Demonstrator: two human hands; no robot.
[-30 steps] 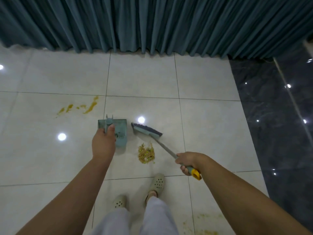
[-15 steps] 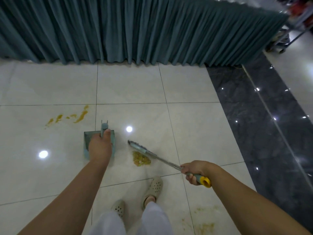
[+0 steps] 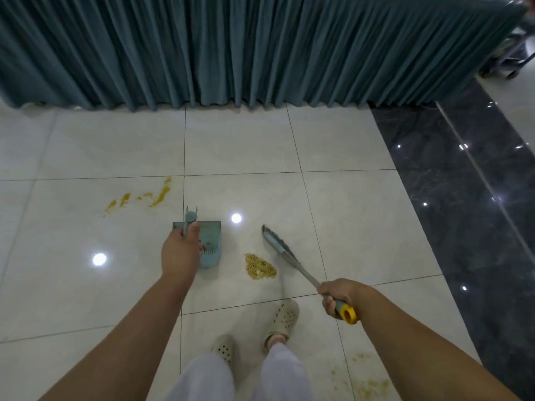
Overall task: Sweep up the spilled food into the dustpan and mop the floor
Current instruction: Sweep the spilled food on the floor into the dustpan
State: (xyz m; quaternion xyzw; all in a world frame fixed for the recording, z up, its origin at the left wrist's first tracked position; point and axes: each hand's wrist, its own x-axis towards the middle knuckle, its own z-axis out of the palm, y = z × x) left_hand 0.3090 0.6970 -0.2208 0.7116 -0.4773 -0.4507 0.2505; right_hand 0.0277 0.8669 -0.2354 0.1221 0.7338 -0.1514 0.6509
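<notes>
Head view: dustpan partly behind left hand.

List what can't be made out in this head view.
- Dustpan contents: the left hand covers much of the pan; the specks inside are too small to name.
- Broom bristle contact with the floor: unclear.
- Smear at the bottom: cut off by the edge.
- Mop: none in view.
- Broom grip: mostly hidden inside the right hand.
</notes>
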